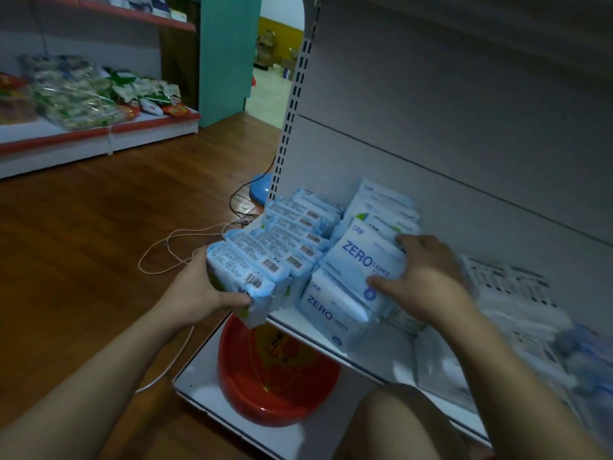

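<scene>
While hands [199, 290] [428, 280] on packs [262, 260] — red basin [275, 386] beneath shelf [381, 356], cord [172, 240] alongside.

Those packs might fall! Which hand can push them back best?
Left. The left hand grips the end of the row of pale blue plastic packs overhanging the white metal shelf; the right hand holds a blue ZERO LEAKS pack.

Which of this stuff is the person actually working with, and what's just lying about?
In hand: barcode-side packs, gripped by the left hand; ZERO LEAKS pack, held by the right hand; white shelf.
Lying about: red basin, white cord, blue disc on the floor, snack bags across the aisle.
</scene>
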`<act>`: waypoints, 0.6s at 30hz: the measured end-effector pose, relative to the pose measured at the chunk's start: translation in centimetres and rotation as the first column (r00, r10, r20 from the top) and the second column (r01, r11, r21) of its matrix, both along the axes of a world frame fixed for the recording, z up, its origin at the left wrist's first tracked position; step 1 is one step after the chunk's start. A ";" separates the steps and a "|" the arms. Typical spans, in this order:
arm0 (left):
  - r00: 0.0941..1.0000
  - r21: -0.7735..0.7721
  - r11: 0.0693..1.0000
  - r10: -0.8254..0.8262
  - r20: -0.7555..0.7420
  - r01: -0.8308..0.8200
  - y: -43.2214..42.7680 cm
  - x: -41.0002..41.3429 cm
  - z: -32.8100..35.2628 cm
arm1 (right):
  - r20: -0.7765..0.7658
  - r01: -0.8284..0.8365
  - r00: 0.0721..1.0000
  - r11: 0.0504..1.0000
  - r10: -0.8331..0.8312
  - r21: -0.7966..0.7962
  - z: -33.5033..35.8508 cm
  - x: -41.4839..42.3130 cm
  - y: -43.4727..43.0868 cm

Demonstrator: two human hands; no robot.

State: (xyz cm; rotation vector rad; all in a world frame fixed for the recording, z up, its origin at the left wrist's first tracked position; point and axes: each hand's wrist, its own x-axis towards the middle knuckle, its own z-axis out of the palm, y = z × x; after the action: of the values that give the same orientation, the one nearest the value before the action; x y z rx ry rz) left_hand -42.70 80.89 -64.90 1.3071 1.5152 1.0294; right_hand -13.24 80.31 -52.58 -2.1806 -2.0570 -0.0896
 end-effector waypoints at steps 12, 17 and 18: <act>0.987 0.073 0.994 0.093 -0.133 -0.084 0.9 0.8 -0.7 | -0.522 0.148 0.850 0.918 0.071 0.367 -1.4 1.0 -1.5; 0.989 0.069 0.993 0.104 -0.103 -0.097 1.0 0.9 -0.9 | -0.688 0.401 0.724 0.787 0.040 0.468 -0.3 2.6 -3.4; 0.990 0.063 0.992 0.111 -0.092 -0.106 0.9 1.0 -0.9 | -0.694 0.405 0.719 0.787 0.040 0.465 -0.4 2.8 -3.7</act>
State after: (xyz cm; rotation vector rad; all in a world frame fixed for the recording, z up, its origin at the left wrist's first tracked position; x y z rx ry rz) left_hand -41.71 81.84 -65.82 1.3431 1.6547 1.1004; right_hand -10.47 76.62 -53.01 -1.6576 -1.1637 0.0384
